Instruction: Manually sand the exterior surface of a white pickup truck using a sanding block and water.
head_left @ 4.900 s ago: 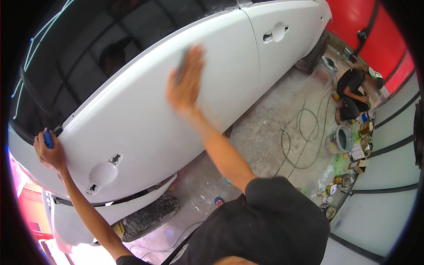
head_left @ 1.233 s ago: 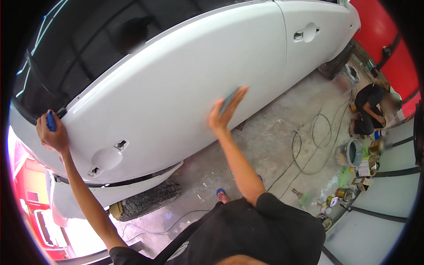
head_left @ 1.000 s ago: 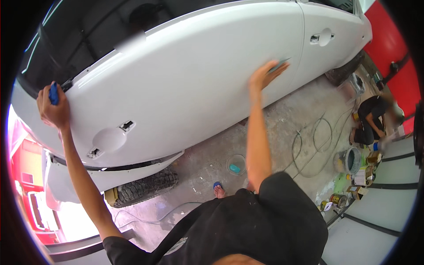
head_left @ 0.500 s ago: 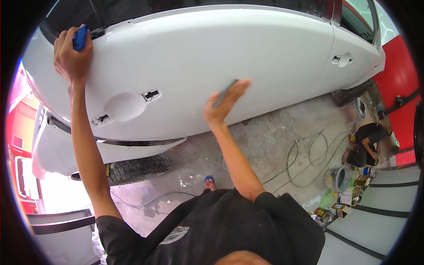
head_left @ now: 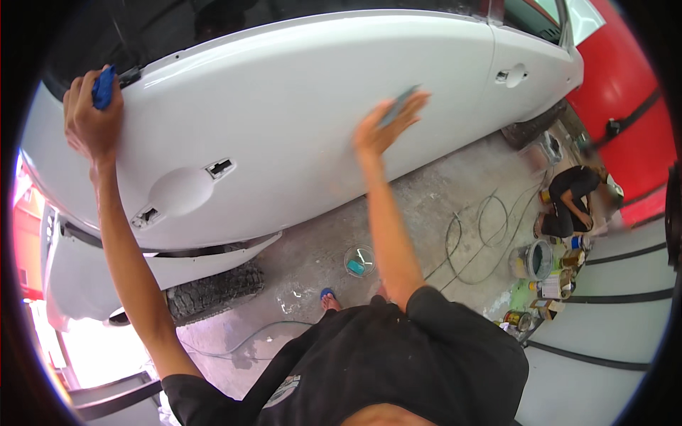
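A white car door [head_left: 298,106] fills the upper part of the view, with bare handle recesses in it. My left hand [head_left: 92,124] is closed on a crumpled blue cloth [head_left: 104,86] and rests at the door's upper edge, by the dark window. Flat against the middle of the door lies my right hand [head_left: 387,128], slightly blurred. It holds a thin grey piece of sandpaper [head_left: 399,106] between thumb and fingers; the side toward the door is hidden.
On the concrete floor stands a clear round bowl [head_left: 359,260] with a turquoise block in it. Hoses [head_left: 455,241] coil to the right. Farther right are a bucket [head_left: 531,261], several cans [head_left: 518,319] and a crouching person [head_left: 572,202]. A tyre [head_left: 217,290] sits at left.
My right hand has slid up and to the right across the door with the sandpaper. My left hand stays at the door's edge with the cloth. The view has shifted; the bowl now shows.
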A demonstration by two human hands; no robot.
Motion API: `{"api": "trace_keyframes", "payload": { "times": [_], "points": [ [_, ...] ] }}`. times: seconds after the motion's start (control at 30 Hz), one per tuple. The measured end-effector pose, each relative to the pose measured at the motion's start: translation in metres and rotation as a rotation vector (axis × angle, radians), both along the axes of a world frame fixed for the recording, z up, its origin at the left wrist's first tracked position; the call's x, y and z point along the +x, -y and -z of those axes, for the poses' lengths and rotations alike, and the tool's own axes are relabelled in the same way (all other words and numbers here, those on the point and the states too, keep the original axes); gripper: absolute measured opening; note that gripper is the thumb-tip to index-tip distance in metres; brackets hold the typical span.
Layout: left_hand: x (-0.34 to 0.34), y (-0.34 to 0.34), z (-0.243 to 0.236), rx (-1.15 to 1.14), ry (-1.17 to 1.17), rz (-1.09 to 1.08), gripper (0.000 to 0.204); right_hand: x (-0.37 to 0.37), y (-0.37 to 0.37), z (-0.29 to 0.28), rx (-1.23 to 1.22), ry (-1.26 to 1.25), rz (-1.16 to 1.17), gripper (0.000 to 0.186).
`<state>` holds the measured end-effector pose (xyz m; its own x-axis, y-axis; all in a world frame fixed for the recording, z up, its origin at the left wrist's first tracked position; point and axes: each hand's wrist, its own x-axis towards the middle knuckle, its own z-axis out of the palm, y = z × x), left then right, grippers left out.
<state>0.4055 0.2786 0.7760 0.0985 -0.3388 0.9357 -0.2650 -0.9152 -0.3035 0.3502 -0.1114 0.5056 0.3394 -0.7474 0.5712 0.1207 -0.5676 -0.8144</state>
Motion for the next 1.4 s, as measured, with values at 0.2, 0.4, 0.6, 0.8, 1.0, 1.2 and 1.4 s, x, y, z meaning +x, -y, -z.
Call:
{"api": "trace_keyframes", "payload": {
  "times": [0.2,0.4,0.6,0.8,1.0,1.2,1.4],
  "points": [
    [0.012,0.011,0.003,-0.028,0.016,-0.027,0.013,0.003,0.017,-0.006,0.145,0.065,0.055,0.08],
    [0.014,-0.011,0.002,0.006,0.009,-0.039,0.014,0.006,-0.003,0.027,0.18,0.064,0.052,0.08],
    [0.012,0.008,0.005,-0.033,-0.017,-0.053,0.014,0.017,0.102,0.008,0.296,0.119,0.148,0.083],
    [0.01,-0.011,0.005,0.038,0.007,-0.035,0.011,0.011,0.039,0.05,0.069,0.053,0.101,0.079],
    [0.006,0.014,0.002,0.024,0.027,-0.043,0.009,0.024,0.177,-0.009,0.37,0.083,0.192,0.082],
    [0.007,-0.004,0.001,0.021,0.025,-0.073,0.01,0.004,0.0,0.004,-0.268,0.154,-0.038,0.078],
    [0.008,0.012,-0.001,-0.035,0.015,-0.118,0.014,0.02,0.097,-0.05,-0.162,0.098,0.027,0.076]
  ]
}}
